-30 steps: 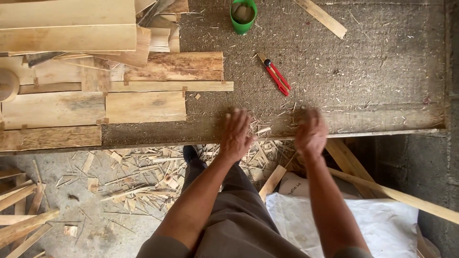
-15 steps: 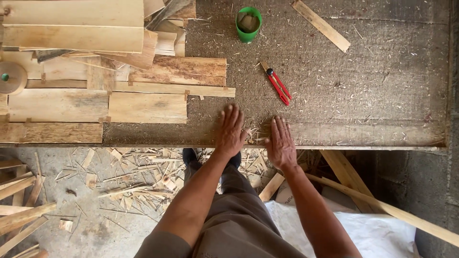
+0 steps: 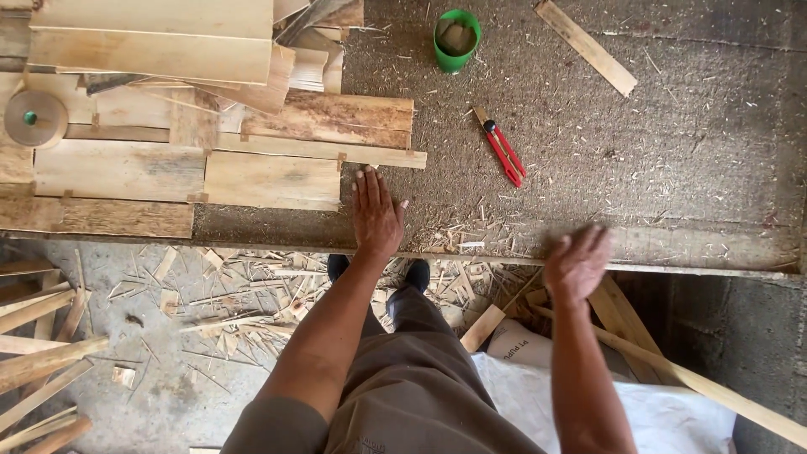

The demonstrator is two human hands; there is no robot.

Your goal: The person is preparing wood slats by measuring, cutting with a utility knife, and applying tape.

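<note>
Wood shavings [image 3: 458, 235] beside flat left hand [image 3: 375, 214]

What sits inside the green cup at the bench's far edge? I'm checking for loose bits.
The green cup holds something dull grey-brown filling most of its mouth; what it is cannot be told. Anything beneath that is covered.

L hand [image 3: 375, 214] flat on workbench [image 3: 672, 151], fingers spread, just right of wood boards [image 3: 269, 179]. R hand [image 3: 577, 262] blurred, open, at near edge. Red cutter [image 3: 504, 151] and green cup [image 3: 456, 38] farther back.
</note>
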